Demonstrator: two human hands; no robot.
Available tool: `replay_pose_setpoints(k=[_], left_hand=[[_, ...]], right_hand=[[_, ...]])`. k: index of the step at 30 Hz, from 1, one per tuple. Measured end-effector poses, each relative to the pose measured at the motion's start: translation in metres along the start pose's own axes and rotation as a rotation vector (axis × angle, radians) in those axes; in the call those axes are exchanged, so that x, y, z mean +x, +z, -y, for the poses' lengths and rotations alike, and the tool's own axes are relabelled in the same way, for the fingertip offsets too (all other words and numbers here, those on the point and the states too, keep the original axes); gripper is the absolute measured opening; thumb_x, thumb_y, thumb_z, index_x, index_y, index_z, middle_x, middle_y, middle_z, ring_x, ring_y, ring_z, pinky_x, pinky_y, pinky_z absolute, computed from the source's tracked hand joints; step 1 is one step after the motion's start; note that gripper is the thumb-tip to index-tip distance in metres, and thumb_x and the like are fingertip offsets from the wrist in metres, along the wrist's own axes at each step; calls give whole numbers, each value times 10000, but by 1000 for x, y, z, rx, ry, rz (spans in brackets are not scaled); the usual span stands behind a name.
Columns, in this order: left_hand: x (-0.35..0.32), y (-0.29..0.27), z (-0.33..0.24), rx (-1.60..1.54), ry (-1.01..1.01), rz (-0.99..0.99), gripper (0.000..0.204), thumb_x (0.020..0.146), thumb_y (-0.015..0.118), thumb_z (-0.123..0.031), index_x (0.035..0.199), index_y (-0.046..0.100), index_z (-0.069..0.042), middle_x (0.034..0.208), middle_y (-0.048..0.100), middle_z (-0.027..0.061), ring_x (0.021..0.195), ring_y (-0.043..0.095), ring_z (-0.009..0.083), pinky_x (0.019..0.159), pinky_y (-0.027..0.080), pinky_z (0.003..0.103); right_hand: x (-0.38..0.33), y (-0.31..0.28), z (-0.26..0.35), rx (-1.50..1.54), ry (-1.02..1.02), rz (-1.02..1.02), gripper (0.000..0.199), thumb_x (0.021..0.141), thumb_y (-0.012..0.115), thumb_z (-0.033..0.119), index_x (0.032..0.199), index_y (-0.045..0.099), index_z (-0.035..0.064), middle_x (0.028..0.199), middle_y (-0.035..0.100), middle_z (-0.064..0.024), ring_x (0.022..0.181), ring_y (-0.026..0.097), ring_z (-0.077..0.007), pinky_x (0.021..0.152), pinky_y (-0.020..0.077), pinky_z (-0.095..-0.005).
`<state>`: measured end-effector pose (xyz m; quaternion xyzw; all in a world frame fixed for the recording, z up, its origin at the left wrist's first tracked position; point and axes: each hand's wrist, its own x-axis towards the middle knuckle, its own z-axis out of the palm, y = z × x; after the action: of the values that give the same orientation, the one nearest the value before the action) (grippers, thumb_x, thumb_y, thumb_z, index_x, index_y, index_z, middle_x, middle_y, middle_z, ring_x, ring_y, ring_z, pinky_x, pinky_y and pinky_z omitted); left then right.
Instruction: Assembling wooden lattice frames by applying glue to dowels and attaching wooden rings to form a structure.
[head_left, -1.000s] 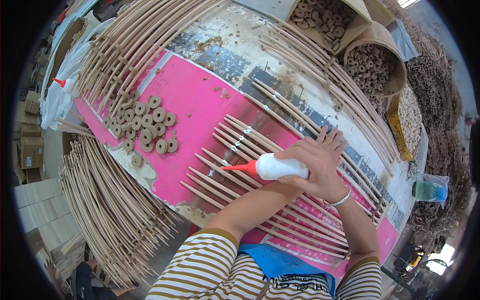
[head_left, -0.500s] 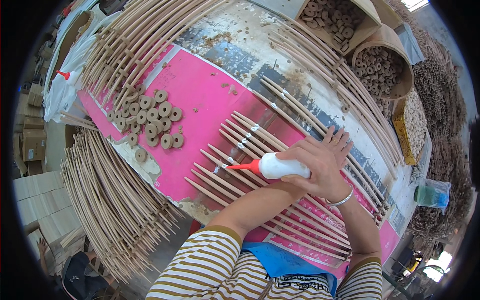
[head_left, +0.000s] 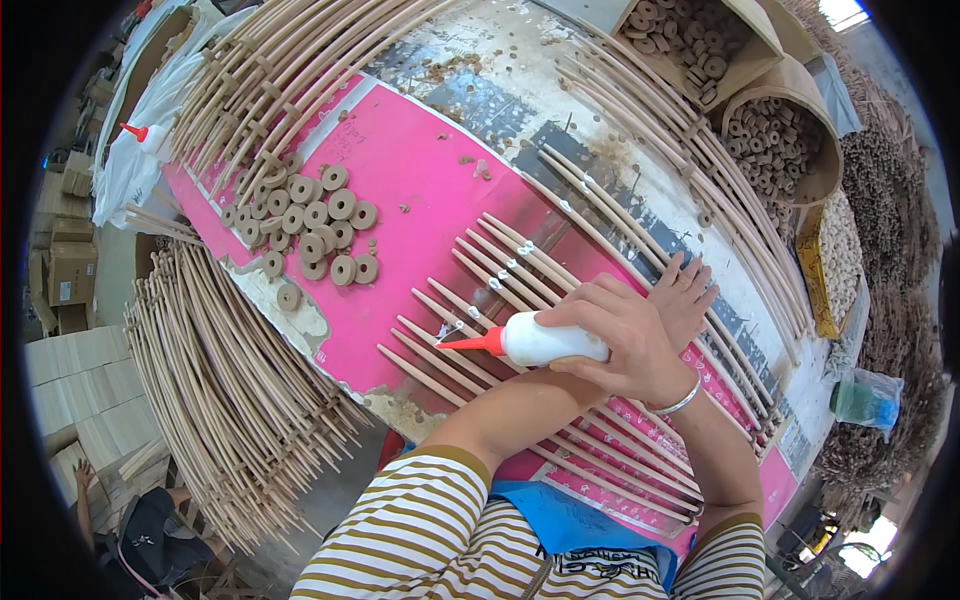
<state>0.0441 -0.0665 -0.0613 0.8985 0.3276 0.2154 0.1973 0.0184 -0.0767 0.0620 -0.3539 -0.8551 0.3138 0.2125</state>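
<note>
My right hand (head_left: 632,343) is wrapped round a white glue bottle (head_left: 555,340), tilted with its red nozzle (head_left: 470,343) pointing left. The nozzle tip is at one of the thin tapered wooden sticks (head_left: 430,372) lying side by side on the pink sheet. White blobs of glue (head_left: 495,283) dot several sticks near their tapered ends. My left forearm crosses beneath my right hand. My left hand (head_left: 685,300) lies flat across the farther sticks, fingers spread and holding nothing.
Loose wooden rings (head_left: 315,215) lie on the pink sheet (head_left: 400,160) at left. Joined stick racks (head_left: 250,110) stand at far left, more sticks (head_left: 240,400) at near left. Ring-filled containers (head_left: 775,140) and a yellow tray (head_left: 822,270) stand at right. Another person's hand (head_left: 83,472) shows at lower left.
The bottle has moved slightly left and nearer me, its nozzle passing from one stick to the adjacent nearer one. My left hand stays flat on the sticks. The whole view has shifted a little.
</note>
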Motion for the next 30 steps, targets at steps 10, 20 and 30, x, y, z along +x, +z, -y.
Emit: replay_pose_setpoints(k=[10, 20, 30], left_hand=[[1, 5, 0, -1, -4, -19, 564, 998, 600, -376, 1483, 540, -94, 1577, 465, 146, 1524, 328, 330, 1282, 84, 576], [2, 5, -1, 1, 9, 3, 620, 988, 604, -397, 1506, 513, -70, 1612, 419, 173, 1540, 304, 351, 1276, 73, 593], [-2, 6, 1, 43, -7, -29, 554, 997, 596, -381, 1464, 561, -87, 1575, 477, 149, 1510, 353, 340, 1269, 120, 590]], right_hand=[[0, -6, 1, -22, -9, 35, 469, 726, 851, 235, 1152, 702, 108, 966, 644, -82, 886, 582, -296, 779, 500, -402], [13, 1, 4, 43, -64, 49, 448, 727, 850, 222, 1131, 703, 98, 962, 653, -85, 896, 604, -307, 798, 498, -419], [13, 0, 3, 13, -61, 100, 454, 713, 855, 199, 1128, 699, 103, 963, 652, -83, 904, 608, -305, 805, 498, -420]])
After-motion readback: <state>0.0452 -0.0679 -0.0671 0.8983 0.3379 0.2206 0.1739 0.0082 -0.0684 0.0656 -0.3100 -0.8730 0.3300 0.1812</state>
